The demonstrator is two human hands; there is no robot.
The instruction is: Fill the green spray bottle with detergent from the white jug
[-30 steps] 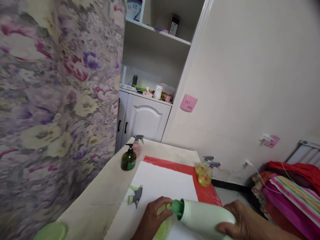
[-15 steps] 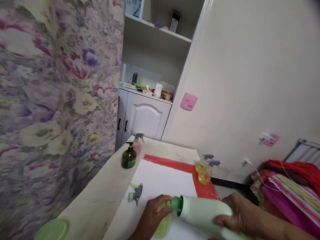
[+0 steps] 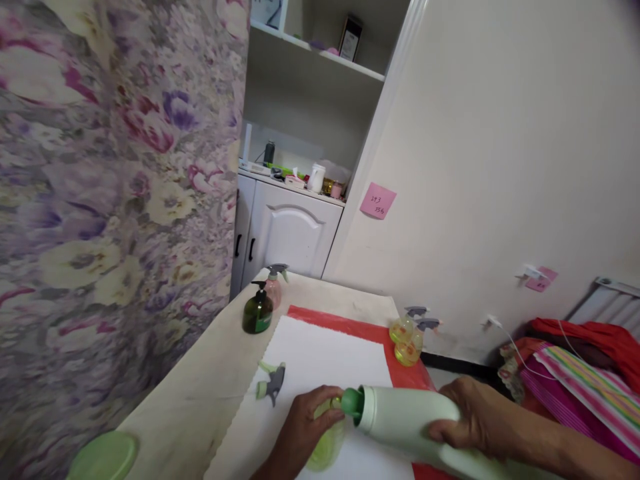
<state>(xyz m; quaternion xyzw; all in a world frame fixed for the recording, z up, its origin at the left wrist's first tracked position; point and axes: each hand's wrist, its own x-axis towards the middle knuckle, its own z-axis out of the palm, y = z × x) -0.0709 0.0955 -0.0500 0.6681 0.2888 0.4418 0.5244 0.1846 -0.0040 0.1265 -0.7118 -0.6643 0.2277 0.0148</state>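
My left hand is closed round the neck of a clear spray bottle with yellow-green liquid in it, standing on the white sheet. In my right hand is a large pale green jug, tipped nearly level. Its darker green spout points left and meets the small bottle's mouth. Whether liquid runs between them I cannot make out. A grey and green spray head lies detached on the white sheet, left of my left hand. A round green lid sits at the lower left.
Two spray bottles with yellow liquid stand on the red sheet at the right. A dark green pump bottle and a pink spray bottle are at the table's far left. A floral curtain hangs along the left.
Hands, bottle and jug hold nearly the same places. The jug seems a touch higher and more level. The whole view has shifted slightly.
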